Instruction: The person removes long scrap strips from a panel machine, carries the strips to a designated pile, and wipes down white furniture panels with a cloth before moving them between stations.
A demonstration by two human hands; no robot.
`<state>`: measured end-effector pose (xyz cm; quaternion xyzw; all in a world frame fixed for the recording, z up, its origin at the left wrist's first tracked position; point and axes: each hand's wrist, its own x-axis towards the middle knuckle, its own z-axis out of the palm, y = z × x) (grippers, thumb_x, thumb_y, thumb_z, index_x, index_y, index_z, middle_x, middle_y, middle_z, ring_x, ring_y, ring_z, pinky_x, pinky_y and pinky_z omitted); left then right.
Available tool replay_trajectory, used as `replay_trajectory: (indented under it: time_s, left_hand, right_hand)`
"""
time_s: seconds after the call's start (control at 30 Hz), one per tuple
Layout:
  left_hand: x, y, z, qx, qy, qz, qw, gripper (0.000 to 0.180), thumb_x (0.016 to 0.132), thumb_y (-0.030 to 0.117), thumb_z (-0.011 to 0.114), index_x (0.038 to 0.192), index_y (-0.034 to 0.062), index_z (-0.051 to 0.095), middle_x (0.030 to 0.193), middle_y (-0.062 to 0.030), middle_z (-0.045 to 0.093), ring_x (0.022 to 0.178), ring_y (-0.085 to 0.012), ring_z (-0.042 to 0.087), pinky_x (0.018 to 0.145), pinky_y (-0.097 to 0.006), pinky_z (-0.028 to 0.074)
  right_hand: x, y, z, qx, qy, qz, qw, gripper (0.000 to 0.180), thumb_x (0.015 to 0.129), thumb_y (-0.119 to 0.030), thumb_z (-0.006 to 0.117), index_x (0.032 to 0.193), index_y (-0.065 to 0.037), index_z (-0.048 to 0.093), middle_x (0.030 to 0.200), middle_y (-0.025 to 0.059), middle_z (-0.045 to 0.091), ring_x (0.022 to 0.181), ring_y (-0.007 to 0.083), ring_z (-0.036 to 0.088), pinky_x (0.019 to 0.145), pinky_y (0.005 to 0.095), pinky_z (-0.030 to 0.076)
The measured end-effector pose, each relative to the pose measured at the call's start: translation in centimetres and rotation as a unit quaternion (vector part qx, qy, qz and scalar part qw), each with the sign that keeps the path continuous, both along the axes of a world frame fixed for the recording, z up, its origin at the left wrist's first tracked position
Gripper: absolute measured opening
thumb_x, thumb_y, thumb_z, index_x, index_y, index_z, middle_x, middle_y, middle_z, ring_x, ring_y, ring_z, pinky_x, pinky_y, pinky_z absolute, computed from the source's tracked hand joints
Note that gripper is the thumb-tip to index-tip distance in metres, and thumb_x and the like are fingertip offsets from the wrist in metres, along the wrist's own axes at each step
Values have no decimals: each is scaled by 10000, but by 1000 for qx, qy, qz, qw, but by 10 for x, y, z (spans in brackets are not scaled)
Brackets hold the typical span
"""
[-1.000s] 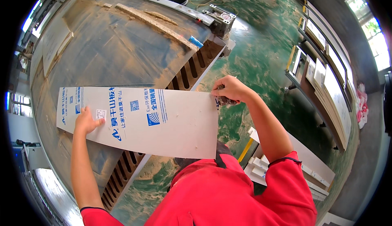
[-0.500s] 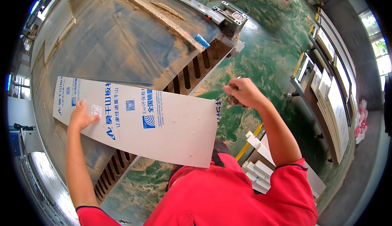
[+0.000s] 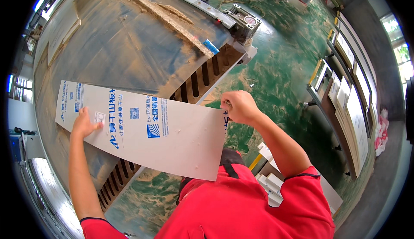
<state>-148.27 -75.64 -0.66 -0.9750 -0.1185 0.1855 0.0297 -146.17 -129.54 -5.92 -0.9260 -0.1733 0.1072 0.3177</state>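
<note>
A long white panel (image 3: 172,137) with blue print on its face is held flat above the edge of a large dust-covered machine bed (image 3: 125,45), its right part jutting out over the green floor (image 3: 280,66). The left hand (image 3: 85,124) is laid palm down on the panel near its left end, fingers spread, just beside a small square label (image 3: 99,117). The right hand (image 3: 239,107) is closed on the panel's upper right corner, the edge pinched between thumb and curled fingers. Slotted openings (image 3: 202,77) are seen in the bed's side under the panel. A ridge of sawdust (image 3: 170,21) is strewn across the bed, with a small blue piece (image 3: 211,46) at its near end. White boards (image 3: 271,183) are stacked on the floor below the right arm.
</note>
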Motion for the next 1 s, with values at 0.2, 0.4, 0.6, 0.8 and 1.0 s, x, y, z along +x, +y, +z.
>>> replay_trajectory:
  time_s: [0.2,0.4,0.6,0.8,1.0]
  left_hand:
    - [0,-12,5,3,5,30,1000,845,634,337,844,1237,-20,372,1271,-236,450,1087,-403,548,914,-421,461]
    - [0,-6,3,-7,1,27,1000,869,618,338,849,1248,-18,368,1283,-230,448,1103,-399,541,928,-419,455]
    - [1,-7,4,-12,8,38,999,874,622,340,845,1254,-15,356,1298,-233,433,1111,-405,534,929,-418,454]
    - [4,-13,2,-6,12,51,999,870,618,359,838,1250,-6,364,1310,-229,425,1125,-396,528,944,-417,445]
    - [-9,12,-14,-51,-39,-12,998,843,600,390,831,1236,-8,447,1264,-242,489,1172,-369,492,1000,-406,400]
  right_hand:
    - [23,-34,21,4,9,-102,995,115,788,-154,665,828,-46,665,783,169,656,745,366,628,654,412,491]
    - [5,-19,16,9,102,47,994,178,778,-227,700,853,-66,683,775,154,660,752,350,629,669,407,494]
    - [-4,-13,7,-44,-34,32,998,55,740,-78,614,780,-69,651,753,142,651,758,368,619,662,429,486]
    - [13,-47,21,10,-9,-100,995,114,802,-166,618,811,-54,637,762,168,638,767,384,606,660,434,478]
    - [-14,-34,10,-6,32,-63,997,167,795,-169,646,875,-24,622,751,178,633,717,354,613,638,411,479]
